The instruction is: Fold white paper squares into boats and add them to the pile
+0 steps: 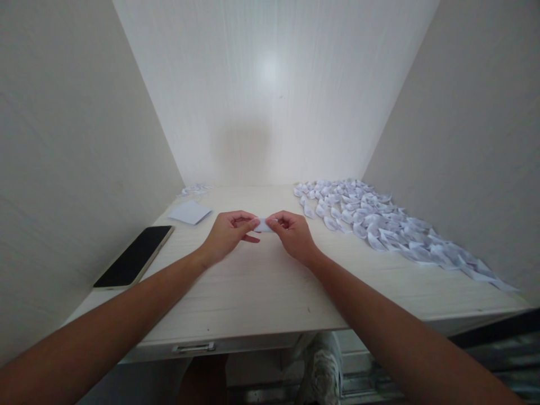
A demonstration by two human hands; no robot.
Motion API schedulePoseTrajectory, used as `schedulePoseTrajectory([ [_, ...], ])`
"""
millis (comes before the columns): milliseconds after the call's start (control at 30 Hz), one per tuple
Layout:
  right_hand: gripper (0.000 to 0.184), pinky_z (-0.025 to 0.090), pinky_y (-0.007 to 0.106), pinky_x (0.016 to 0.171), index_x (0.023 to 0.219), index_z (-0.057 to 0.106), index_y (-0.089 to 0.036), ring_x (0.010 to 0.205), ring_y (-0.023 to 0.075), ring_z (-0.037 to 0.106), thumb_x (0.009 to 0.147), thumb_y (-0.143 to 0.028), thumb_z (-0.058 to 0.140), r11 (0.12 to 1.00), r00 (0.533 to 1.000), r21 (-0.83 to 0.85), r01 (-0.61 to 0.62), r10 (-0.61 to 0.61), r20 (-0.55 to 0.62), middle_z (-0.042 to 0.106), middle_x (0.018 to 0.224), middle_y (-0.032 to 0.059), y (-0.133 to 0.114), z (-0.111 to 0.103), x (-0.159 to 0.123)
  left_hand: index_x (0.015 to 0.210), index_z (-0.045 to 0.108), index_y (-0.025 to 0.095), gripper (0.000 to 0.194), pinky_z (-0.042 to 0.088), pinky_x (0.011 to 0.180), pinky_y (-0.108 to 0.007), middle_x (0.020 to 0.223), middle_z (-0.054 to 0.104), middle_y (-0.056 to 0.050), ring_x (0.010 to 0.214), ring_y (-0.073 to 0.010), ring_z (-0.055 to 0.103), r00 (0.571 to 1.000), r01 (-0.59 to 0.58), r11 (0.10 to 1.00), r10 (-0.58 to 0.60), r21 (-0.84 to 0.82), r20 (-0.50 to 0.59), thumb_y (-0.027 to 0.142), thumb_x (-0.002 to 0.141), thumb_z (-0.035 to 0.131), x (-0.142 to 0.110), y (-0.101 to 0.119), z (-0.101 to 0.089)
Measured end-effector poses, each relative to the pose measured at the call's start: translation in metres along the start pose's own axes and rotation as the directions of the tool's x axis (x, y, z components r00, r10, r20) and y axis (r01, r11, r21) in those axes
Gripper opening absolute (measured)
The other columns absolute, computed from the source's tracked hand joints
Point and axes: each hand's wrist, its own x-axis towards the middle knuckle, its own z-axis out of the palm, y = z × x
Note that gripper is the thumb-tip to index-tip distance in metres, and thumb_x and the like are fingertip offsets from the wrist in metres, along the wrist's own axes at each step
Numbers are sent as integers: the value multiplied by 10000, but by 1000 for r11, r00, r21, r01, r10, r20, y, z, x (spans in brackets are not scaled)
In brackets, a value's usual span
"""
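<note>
Between my two hands, just above the pale desk, a small piece of white paper (262,226) is stretched level. My left hand (235,230) pinches its left end between thumb and fingers, with one lower finger sticking out beneath. The right end sits in the pinch of my right hand (291,230). Fingers and thumbs cover both ends of the paper, so only its middle shows. A flat stack of white paper squares (189,212) lies to the left of my left hand. To the right of my right hand spreads a large pile of folded white paper pieces (371,216).
A dark-screened phone (134,257) lies along the desk's left edge. Thin white paper scraps (196,190) sit in the back left corner. Walls enclose the desk (253,298) at the back and both sides. A drawer handle (194,348) shows below the front edge.
</note>
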Motion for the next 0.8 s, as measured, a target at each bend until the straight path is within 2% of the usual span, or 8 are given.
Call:
schedulePoseTrajectory([
  [467,198,432,263,603,786,683,-187,634,132,553,841,-377,674,998,1000,61,-10,8,28,663,707,5,0,2,0,802,759,121,368,682,689,-391,773,758,-62,744,-203,720,1000,-16,999,16,32,-9,416,638,907,2,-1,-4],
  [800,208,421,275,627,767,720,-174,627,131,543,838,-360,661,1000,998,-16,-24,24,54,683,704,13,0,-2,1,768,729,119,356,666,586,-355,746,736,-69,726,-211,714,999,48,998,-48,37,-17,410,643,894,-1,3,-1],
])
